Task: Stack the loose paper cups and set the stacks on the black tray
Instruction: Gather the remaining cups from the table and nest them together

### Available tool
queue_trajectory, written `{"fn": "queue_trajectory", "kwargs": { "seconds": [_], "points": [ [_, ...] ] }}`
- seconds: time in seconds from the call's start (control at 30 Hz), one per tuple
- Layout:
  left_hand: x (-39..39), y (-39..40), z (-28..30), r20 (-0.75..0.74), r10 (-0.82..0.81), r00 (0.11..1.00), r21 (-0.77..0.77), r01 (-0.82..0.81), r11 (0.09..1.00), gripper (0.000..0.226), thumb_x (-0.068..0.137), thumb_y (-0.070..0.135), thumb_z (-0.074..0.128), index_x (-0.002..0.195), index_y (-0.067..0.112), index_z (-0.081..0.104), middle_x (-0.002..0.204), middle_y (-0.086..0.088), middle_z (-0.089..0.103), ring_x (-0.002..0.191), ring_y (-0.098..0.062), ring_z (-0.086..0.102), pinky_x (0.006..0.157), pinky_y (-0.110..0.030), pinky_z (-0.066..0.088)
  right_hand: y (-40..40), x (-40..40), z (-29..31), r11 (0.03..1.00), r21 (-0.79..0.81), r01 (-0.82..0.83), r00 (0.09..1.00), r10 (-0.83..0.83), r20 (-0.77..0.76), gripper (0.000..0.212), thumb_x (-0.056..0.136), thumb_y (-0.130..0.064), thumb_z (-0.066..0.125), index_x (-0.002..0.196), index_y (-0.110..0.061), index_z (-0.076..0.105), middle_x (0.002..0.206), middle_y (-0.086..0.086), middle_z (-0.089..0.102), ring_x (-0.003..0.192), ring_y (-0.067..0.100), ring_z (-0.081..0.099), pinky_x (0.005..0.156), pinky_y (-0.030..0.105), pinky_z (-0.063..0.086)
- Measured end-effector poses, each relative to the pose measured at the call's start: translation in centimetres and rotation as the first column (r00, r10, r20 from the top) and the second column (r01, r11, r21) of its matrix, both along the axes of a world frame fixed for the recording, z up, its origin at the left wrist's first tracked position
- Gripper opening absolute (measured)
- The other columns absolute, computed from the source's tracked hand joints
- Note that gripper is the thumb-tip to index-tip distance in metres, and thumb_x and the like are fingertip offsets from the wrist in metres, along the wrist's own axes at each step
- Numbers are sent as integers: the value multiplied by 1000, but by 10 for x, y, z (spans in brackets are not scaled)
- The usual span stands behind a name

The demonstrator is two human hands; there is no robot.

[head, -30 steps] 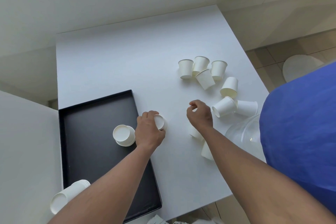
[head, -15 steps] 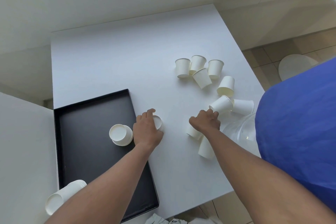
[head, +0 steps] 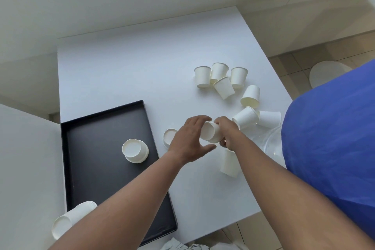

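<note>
At the far left, low in my view, a stack of paper cups (head: 69,220) is lying on its side at the near corner of the black tray (head: 97,168), its base facing me and partly hidden by my left forearm. Further in, a short upside-down stack (head: 135,150) is standing on the tray, bottom up. The tray itself is sitting on the left part of the white table (head: 125,71), its near end reaching the table edge.

Just right of the tray's long side, an upside-down cup (head: 168,137) is resting on the table, half covered by my left hand (head: 187,140). I am spreading that hand's fingers, thumb low and the others arching above, around the base of a cup (head: 210,133) that I am gripping with my right hand (head: 228,130). My right fingers are curling shut round the cup's wider end; the cup is tilted sideways in the air above the table, between both hands. Whether my left fingertips are actually touching it, I cannot tell.

Beneath my right wrist another cup (head: 229,163) is lying on the table. Beyond my hands, loose cups are scattered: three upright ones (head: 219,72) with a tipped one (head: 224,87) leaning against them, one upside down (head: 251,95), and two on their sides (head: 257,117). At the right a clear plastic bag (head: 272,142) is touching my blue clothing (head: 332,128).
</note>
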State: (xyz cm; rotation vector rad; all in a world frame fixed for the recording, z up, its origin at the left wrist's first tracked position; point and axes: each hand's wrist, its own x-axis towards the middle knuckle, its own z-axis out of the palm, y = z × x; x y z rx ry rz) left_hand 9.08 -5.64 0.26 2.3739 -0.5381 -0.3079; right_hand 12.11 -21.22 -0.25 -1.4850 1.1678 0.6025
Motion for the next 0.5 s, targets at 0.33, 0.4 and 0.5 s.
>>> {"fn": "queue_trajectory", "kwargs": {
  "seconds": [0.33,0.4,0.5],
  "points": [
    [-10,-3,-4,-105,134,985,34,-131,991,60,81,42,75,130,34,41,114,12,60,104,-12,52,71,-29,42,0,-14,2,991,-97,-95,996,94,-7,28,83,-31,46,98,-13,60,89,7,60,68,20,54,53,27,41],
    [-13,-2,-6,-97,182,979,55,-177,983,58,81,41,73,129,33,42,110,8,62,101,-14,53,68,-28,38,-4,-21,-3,888,-399,-229,966,259,21,45,86,-30,41,125,-12,55,118,11,58,98,28,58,77,33,44],
    [-18,-2,-9,-106,213,971,106,-202,974,59,79,40,73,129,33,43,104,4,60,101,-15,54,68,-28,37,-12,-34,0,634,-633,-444,866,484,-123,58,83,-27,46,139,-14,46,131,9,51,118,30,53,87,35,41]
  ]
}}
